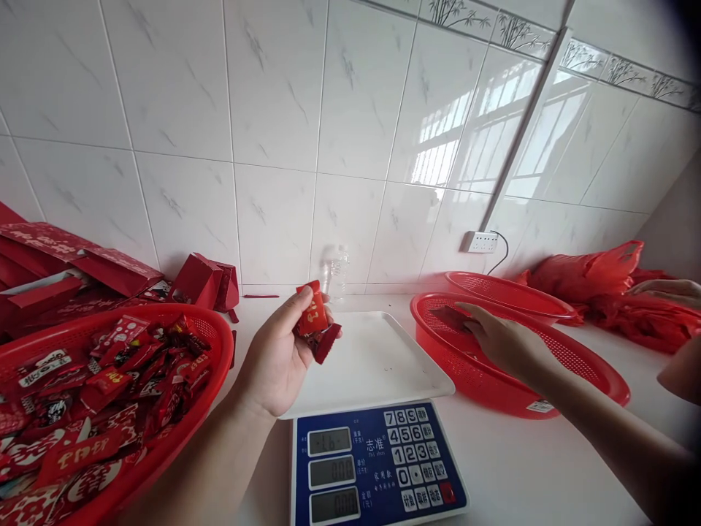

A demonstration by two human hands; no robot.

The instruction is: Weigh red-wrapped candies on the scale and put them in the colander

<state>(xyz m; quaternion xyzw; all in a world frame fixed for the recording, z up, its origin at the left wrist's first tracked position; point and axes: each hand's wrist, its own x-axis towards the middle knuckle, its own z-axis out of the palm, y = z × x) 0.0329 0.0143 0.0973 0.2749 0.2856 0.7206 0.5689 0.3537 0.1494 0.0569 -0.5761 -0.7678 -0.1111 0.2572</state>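
Observation:
My left hand (pixel 290 343) is closed around a few red wrapped candies (pixel 313 314), held up over the near left part of the scale's white tray (pixel 377 358). One red wrapper with gold lettering faces me; the pieces beneath it are partly hidden. On the right, my right hand (pixel 493 332) reaches over a red plastic basket (pixel 432 343). Its fingers pinch a flat dark red packet (pixel 452 318) inside the rim; I cannot make out its exact kind. Between my arms sits the blue keypad panel of a digital scale (pixel 377 467).
A red basket (pixel 219 343) full of wrapped candies stands left, with red cardboard boxes (pixel 197 281) behind it. A clear plastic bottle (pixel 339 274) is against the tiled wall. Another red basket (pixel 509 296), red plastic bags (pixel 596 270) and another person's hand (pixel 668 291) are at right.

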